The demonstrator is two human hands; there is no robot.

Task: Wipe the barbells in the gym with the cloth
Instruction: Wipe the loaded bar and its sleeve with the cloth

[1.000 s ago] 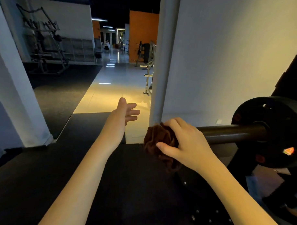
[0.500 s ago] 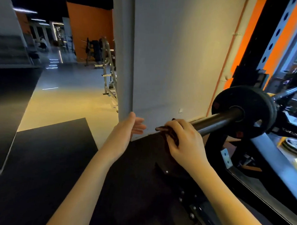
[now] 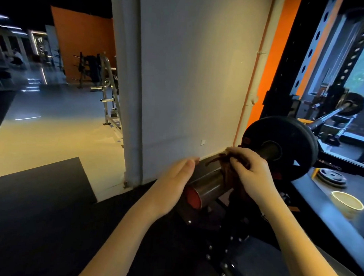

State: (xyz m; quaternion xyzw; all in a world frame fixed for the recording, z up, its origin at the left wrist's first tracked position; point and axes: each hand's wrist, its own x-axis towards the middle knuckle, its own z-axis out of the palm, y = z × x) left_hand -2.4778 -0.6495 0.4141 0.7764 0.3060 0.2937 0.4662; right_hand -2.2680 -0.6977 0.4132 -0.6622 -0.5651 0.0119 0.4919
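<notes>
Now the right hand [image 3: 251,171] squeezes the brown cloth [image 3: 227,170] around the barbell [image 3: 208,185], near the black weight plate [image 3: 279,149]. The left hand [image 3: 175,180] stays flat, fingers straight, just beside the barbell's red end.

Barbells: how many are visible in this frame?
2. The near barbell is under the right hand and cloth; the second barbell sits at the far right, beyond the near one's plate. The dim background could hide others.

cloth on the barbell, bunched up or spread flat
Bunched up: the right hand grips the cloth as a crumpled wad wrapped over the barbell sleeve, folds hanging below it.
</notes>
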